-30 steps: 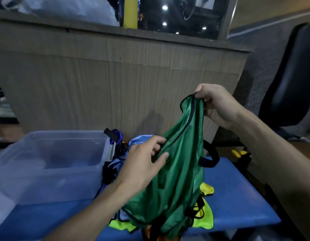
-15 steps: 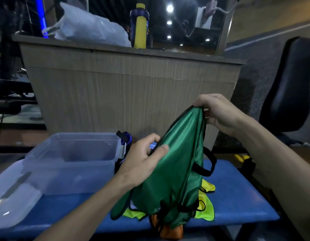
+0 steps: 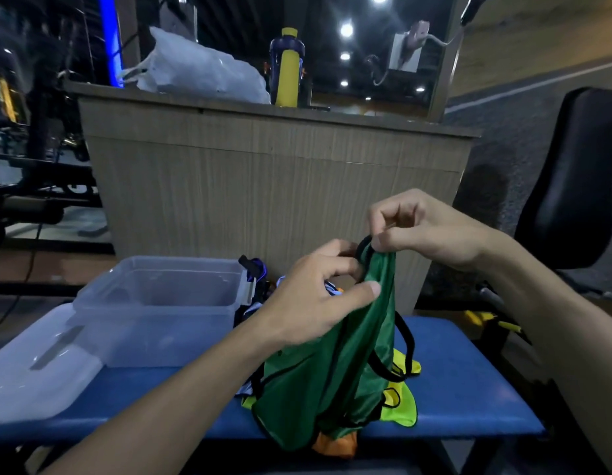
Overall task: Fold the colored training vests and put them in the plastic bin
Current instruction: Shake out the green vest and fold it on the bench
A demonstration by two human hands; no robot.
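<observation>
The green vest hangs upright above the blue bench, held up by its top end, with its lower hem draped over the bench's near edge. The right hand pinches the black-trimmed top edge between thumb and curled fingers, so the cloth falls straight down below that grip. The left hand grips the same vest just below and to the left, thumb pressed on the green cloth. A yellow vest and an orange vest lie under the green one, near the bench's near edge. A blue and white vest sits bunched behind the left hand, against the clear plastic bin, which stands on the bench's left part with its lid lying just beside it at the left end.
</observation>
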